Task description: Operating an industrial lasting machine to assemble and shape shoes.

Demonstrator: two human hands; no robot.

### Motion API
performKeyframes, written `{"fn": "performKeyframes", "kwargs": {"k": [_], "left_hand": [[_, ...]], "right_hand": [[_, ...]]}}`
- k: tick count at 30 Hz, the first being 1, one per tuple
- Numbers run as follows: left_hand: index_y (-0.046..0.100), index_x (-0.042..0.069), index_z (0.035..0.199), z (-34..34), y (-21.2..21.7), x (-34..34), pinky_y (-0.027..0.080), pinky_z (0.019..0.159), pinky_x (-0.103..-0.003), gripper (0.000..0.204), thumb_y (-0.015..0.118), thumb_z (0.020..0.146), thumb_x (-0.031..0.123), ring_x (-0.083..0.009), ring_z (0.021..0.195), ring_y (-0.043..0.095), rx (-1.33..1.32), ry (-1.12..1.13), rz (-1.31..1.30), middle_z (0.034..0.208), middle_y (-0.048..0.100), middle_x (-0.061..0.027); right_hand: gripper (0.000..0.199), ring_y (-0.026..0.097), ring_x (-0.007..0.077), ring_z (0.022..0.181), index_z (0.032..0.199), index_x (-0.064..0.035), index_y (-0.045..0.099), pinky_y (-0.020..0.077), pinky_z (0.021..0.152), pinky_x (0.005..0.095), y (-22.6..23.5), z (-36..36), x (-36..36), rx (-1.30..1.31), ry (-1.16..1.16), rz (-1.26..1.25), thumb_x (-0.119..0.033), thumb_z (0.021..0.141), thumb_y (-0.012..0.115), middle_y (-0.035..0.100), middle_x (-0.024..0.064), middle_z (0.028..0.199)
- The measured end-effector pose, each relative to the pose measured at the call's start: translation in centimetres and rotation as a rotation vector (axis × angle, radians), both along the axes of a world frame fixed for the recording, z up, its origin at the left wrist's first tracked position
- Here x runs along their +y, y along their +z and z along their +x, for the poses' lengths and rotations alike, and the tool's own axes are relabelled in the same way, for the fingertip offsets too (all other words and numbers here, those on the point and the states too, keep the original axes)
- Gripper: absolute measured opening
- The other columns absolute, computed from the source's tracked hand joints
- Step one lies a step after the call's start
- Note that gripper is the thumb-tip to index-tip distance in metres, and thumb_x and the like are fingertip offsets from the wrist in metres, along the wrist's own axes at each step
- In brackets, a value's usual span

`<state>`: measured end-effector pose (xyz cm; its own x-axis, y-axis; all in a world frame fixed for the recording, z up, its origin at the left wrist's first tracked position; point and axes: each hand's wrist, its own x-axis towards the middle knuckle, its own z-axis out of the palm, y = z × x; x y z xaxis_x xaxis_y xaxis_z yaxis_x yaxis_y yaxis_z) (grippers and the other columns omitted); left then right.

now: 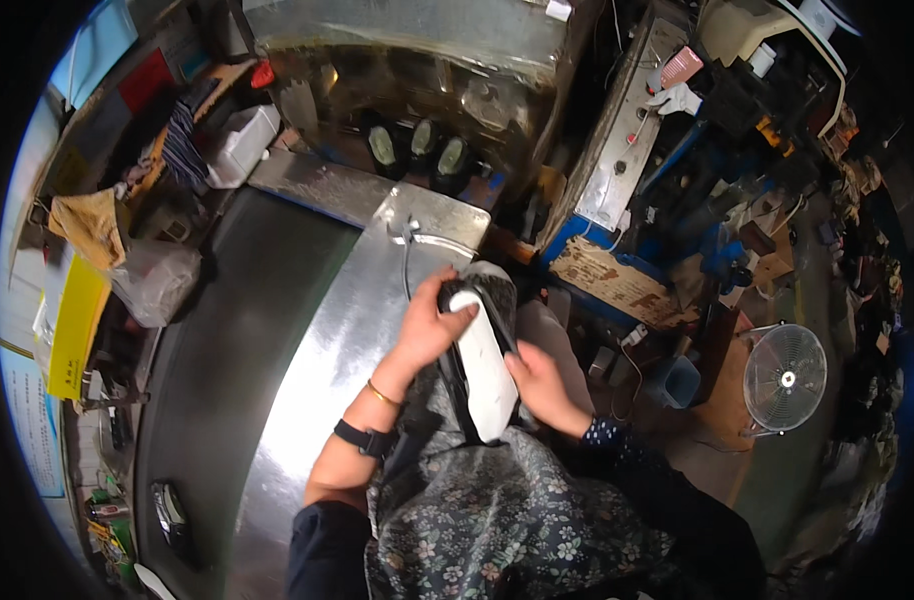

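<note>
Item one: white sole-shaped piece (489,385), dark material along both its sides, held over the lap, just beyond the right edge of the steel worktop (307,380).

Left hand (435,322): pinching the piece's far end, thumb laid on the white face, fingers wrapped behind (their tips hidden).

Right hand (542,385): bent fingers against the dark material at the right side; whether it grips or merely steadies, cannot tell.

Floral apron (487,510): across the lap, beneath the piece's near end.

Grey cable (406,265): at the worktop's far right corner.

Dark belt (247,310): along the worktop's left edge, carrying one black shoe (169,515) near its own left edge, toward the near end.

Three dark shoes (419,143): side by side, past the worktop's far edge, before a metal housing (407,55).

Round fan (785,380): well apart, to the right.
</note>
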<state>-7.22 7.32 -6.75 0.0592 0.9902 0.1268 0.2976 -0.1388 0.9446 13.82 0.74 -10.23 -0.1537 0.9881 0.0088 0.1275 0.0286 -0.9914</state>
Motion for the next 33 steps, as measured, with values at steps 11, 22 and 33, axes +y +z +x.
{"fn": "performKeyframes", "kwargs": {"k": [11, 22, 33], "left_hand": [[0.052, 0.005, 0.132, 1.6, 0.1, -2.1, 0.046, 0.092, -0.027, 0.048, 0.073, 0.089, 0.01, -0.015, 0.102, 0.058, -0.551, -0.153, -0.416, 0.114, 0.062, -0.0066], [0.048, -0.002, 0.131, 2.1, -1.1, 0.8, 0.048, 0.088, -0.028, 0.055, 0.073, 0.09, 0.024, -0.0165, 0.1, 0.058, -0.24, -0.182, -0.351, 0.113, 0.063, -0.0108], [0.045, -0.008, 0.138, 4.0, -3.7, -2.9, 0.032, 0.114, -0.04, 0.057, 0.039, 0.104, 0.037, -0.0281, 0.133, 0.047, -0.996, 0.011, -0.414, 0.142, 0.052, -0.018]], "right_hand": [[0.08, 0.058, 0.0248, 0.113, 0.131, 0.0069, 0.055, 0.0442, 0.097, 0.0304, 0.5, 0.0, 1.1, 0.077, 0.097, -0.764, -0.063, 0.101, 0.03, 0.063, 0.018, 0.123], [0.025, 0.063, 0.0195, 0.051, 0.091, 0.0083, 0.061, 0.0506, 0.047, 0.0317, 3.6, -1.1, 3.3, -1.173, 0.069, 0.72, -0.015, 0.084, 0.056, 0.062, 0.0072, 0.062], [0.073, 0.049, 0.0155, 0.121, 0.151, 0.0066, 0.019, 0.0433, 0.101, 0.0296, 1.9, 2.3, -1.2, 0.282, 0.377, -0.285, -0.027, 0.1, 0.059, 0.047, 0.0147, 0.14]]}}
